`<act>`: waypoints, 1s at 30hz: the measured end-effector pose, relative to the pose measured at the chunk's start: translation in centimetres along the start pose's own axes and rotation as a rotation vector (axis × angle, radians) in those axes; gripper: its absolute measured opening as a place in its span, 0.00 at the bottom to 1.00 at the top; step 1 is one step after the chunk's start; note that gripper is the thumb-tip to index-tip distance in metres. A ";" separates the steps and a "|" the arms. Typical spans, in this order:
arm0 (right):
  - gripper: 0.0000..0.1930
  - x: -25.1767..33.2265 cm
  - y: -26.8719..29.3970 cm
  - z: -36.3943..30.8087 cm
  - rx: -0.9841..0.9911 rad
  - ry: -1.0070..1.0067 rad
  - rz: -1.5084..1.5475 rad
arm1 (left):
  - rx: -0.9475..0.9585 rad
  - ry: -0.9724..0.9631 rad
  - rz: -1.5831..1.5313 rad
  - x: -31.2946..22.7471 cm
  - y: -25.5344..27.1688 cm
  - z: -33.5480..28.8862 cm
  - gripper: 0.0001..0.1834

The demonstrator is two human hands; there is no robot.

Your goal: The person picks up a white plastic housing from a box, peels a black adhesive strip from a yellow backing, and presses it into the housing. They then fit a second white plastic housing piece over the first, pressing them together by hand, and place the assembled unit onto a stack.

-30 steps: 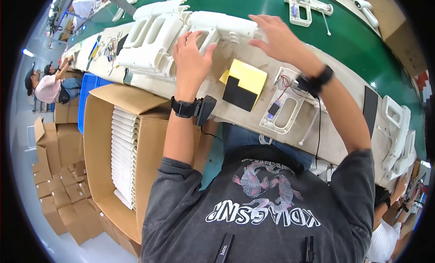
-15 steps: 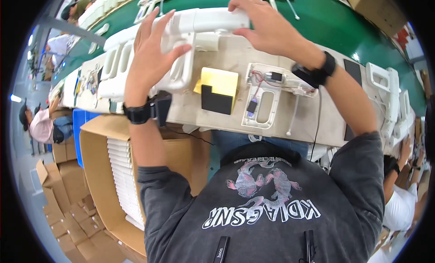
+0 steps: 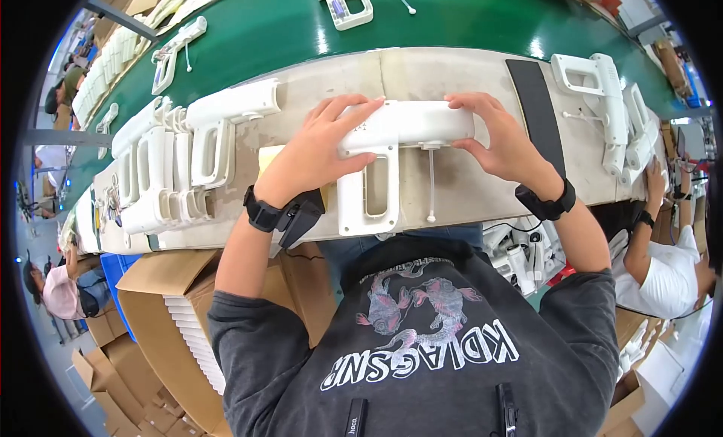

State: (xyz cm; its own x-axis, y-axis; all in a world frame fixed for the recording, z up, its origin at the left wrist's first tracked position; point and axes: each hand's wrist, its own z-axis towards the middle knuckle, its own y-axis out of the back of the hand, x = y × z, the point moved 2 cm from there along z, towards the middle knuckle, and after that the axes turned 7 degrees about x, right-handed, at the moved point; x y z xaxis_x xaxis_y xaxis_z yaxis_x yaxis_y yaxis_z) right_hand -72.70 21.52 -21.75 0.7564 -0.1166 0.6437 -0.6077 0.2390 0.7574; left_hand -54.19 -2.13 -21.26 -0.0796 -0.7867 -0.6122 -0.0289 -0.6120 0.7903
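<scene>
A: Where is the white housing (image 3: 414, 124) in the picture?

B: It is at the centre, over the pale tabletop (image 3: 474, 76). Its long body lies across the frame, and its looped handle points to the lower edge. A thin white rod (image 3: 431, 188) also points downward, to the right of this handle.

A: How do the fingers stand?

B: The left hand (image 3: 320, 147) grips the left part of the body, with the fingers at the upper side and the thumb at the lower side, near the handle. The right hand (image 3: 501, 143) holds the right end in the same manner, its thumb underneath.

A: Does the housing rest on the tabletop?

B: This I cannot tell from the view.

A: Which things are around it?

B: In the left of the frame there is a row of white shells (image 3: 215, 106). A yellow pad (image 3: 269, 155) shows partly behind the left hand. To the right lies a dark strip (image 3: 536, 109), and farther right, more white housings (image 3: 614, 113). Along the top runs a green surface (image 3: 452, 23). At the lower left stands an open cardboard box (image 3: 143, 309).
</scene>
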 end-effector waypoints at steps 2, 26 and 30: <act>0.29 -0.4 -0.4 -0.3 -0.001 -0.010 0.018 | 0.005 0.001 0.011 0.0 -0.5 0.2 0.40; 0.33 -2.8 -1.9 0.5 0.055 -0.008 0.005 | 0.032 0.090 0.023 0.6 -2.7 0.3 0.39; 0.35 -3.5 -2.3 0.5 0.057 -0.030 0.029 | 0.030 0.106 0.031 0.7 -3.0 0.3 0.40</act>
State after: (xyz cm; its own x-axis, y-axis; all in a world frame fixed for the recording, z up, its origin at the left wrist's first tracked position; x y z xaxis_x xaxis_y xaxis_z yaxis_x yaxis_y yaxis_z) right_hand -74.12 20.86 -25.70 0.7312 -0.1395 0.6678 -0.6427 0.1875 0.7428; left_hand -54.51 -0.83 -24.06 0.0248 -0.8102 -0.5856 -0.0582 -0.5859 0.8083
